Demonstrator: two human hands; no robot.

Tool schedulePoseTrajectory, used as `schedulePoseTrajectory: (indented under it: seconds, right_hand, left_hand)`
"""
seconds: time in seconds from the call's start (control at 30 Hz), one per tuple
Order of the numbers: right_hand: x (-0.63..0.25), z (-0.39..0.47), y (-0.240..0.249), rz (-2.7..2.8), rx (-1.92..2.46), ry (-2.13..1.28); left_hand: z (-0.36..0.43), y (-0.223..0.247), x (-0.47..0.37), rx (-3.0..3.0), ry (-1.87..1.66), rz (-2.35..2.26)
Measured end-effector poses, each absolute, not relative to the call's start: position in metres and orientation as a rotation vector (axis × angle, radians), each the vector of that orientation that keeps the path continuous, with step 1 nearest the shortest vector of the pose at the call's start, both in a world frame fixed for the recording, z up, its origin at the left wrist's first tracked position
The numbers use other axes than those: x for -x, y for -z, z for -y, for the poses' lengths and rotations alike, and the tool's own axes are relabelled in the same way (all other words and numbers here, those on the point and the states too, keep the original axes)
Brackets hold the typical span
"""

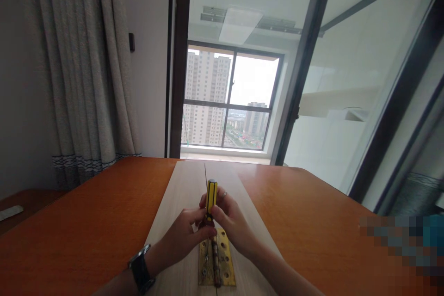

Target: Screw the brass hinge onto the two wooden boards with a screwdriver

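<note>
A yellow and black screwdriver [211,196] stands upright over the near part of a pale board. My right hand [233,222] has its fingers wrapped round the handle, with a ring on one finger. Just below, my left hand [187,231] pinches at the lower end of the handle, near the shaft. Under the hands a worn brass hinge [227,259] lies opened flat across the seam of the pale boards [180,194]. Several holes show in its right leaf. The screwdriver's tip is hard to make out near the left leaf.
The boards lie on an orange-brown wooden table [294,208]. Behind it are a grey curtain [83,64] at the left and dark-framed glass with a window [232,97]. A pale strip [11,212] lies at the far left. The right edge is pixelated.
</note>
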State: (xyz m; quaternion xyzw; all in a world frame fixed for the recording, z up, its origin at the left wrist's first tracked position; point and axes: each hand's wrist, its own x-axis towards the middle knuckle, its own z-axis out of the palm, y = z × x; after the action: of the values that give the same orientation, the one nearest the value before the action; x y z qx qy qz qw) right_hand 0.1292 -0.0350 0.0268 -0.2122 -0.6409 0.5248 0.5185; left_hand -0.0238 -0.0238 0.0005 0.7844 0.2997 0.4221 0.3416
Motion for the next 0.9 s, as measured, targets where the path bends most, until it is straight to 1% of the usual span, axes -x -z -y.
schedulePoseTrajectory:
  seconds: [0.23,0.57,0.77,0.9]
  right_hand:
    - [-0.1328,0.0309,-0.0232,1.54,0.542,-1.292]
    - [-0.1357,0.0346,-0.0277,1.702,0.584,-1.163]
    - [-0.1361,0.0351,-0.0258,1.648,0.547,-1.248]
    - [-0.135,0.0373,-0.0276,1.612,0.507,-1.234]
  left_hand:
    - [0.0239,0.0034,0.0245,-2.164,-1.11,-0.777]
    - [0.0305,0.0013,0.0273,-2.465,-1.078,-0.643]
    - [0.0266,0.0029,0.0258,-2.546,-1.089,-0.675]
    - [0.0232,0.009,0.0257,-2.612,-1.102,-0.664]
